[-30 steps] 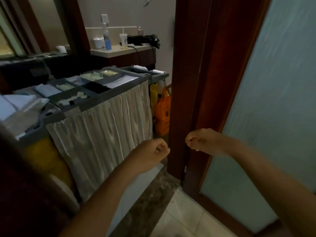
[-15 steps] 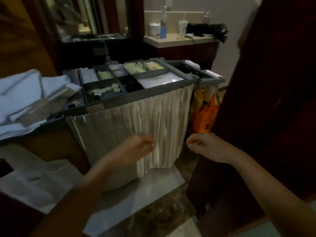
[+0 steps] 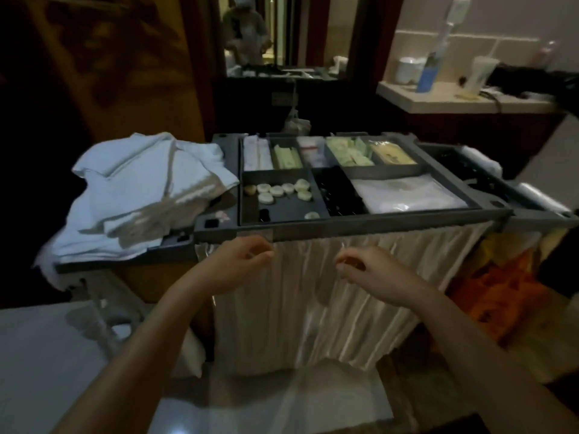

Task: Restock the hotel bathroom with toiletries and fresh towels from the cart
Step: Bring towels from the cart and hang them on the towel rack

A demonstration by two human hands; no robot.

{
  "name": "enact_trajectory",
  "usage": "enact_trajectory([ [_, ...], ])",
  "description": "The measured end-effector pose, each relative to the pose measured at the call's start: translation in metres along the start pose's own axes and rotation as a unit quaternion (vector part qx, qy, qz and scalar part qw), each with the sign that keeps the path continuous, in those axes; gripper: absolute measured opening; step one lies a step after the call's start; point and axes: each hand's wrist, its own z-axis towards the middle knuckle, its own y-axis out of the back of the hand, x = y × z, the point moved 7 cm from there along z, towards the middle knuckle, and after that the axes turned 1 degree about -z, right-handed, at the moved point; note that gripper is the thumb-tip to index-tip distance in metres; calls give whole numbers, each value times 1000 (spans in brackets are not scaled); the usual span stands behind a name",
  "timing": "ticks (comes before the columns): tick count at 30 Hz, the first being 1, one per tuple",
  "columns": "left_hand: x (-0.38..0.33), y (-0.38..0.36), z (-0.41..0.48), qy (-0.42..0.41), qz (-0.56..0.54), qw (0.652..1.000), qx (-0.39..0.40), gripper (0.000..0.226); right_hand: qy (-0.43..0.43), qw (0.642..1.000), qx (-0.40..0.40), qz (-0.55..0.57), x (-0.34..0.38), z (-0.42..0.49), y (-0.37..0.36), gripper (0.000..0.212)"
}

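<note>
The grey housekeeping cart (image 3: 376, 228) stands straight ahead, its top tray split into compartments. Small round soaps (image 3: 282, 189) lie in the front left compartment, green sachets (image 3: 347, 151) sit at the back, and clear plastic packets (image 3: 404, 192) fill the front right one. A pile of white towels (image 3: 141, 189) lies on the cart's left end. My left hand (image 3: 247, 261) and my right hand (image 3: 354, 266) hover just below the tray's front edge, before the pale pleated curtain (image 3: 313, 308). Both have loosely curled fingers and hold nothing.
An orange bag (image 3: 501, 286) hangs at the cart's right end, below plastic rolls (image 3: 542, 195). Behind it, a counter (image 3: 454, 98) carries a blue bottle (image 3: 427, 70) and cups. A dark-framed mirror (image 3: 275, 36) is on the far wall. Pale floor lies at lower left.
The view has swung left from the wooden door frame to face the cart squarely, and the cart is closer. Both hands have risen to the tray's front edge and loosened from fists.
</note>
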Motion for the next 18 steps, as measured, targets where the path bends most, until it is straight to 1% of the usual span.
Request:
enact_trajectory([
  [3, 25, 29, 32, 24, 9, 1000, -14, 14, 11, 1000, 10, 0, 15, 50, 4, 18],
  [7, 55, 68, 62, 46, -12, 997, -58, 17, 43, 999, 26, 19, 34, 107, 2, 12],
  [10, 71, 91, 80, 53, -14, 995, -88, 22, 53, 997, 52, 17, 47, 148, -2, 18],
  [12, 86, 106, 91, 67, -15, 991, -118, 20, 69, 996, 61, 11, 56, 176, -6, 20],
  [15, 117, 130, 103, 110, -15, 980, -165, 24, 119, 991, 58, -6, 74, 223, -11, 18],
  [18, 150, 156, 112, 126, 38, 962, -238, 26, 174, 982, 75, -22, 93, 272, -21, 13],
])
